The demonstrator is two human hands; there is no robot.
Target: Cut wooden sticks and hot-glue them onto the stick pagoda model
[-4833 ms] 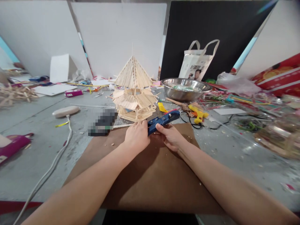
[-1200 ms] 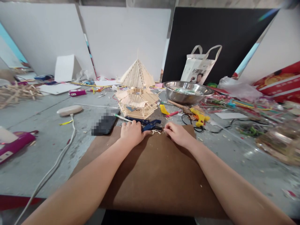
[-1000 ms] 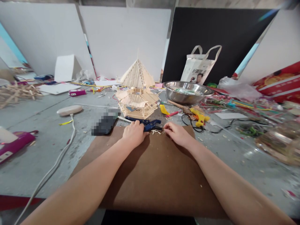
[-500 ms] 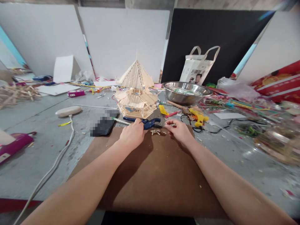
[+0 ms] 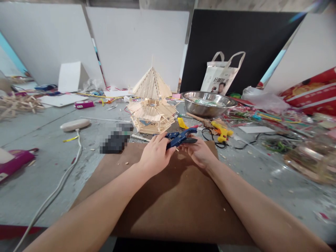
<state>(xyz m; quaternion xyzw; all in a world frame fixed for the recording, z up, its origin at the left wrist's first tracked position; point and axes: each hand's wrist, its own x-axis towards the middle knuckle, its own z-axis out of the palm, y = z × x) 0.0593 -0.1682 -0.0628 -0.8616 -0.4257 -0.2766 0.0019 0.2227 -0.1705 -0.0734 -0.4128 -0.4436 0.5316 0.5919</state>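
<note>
I see the left hand (image 5: 156,153), fingers clamped round a blue cutter (image 5: 179,138) near the far edge of the brown mat (image 5: 189,203). The right hand (image 5: 201,152) curls close under the dark blade (image 5: 189,140); I cannot tell its partly hidden fingertips' grip. A mistimed squeeze could nick them.

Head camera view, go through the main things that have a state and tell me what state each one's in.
Blue hand tool, held in the left hand; jaws look parted.
Right hand, curled near the tool's far end, fingers partly hidden.
Brown mat, spread flat, a few small scraps on it.
Stick model, standing upright.
Steel bowl, upright, with contents inside.
White bag, upright, handles raised.
Yellow glue gun, lying down.
</note>
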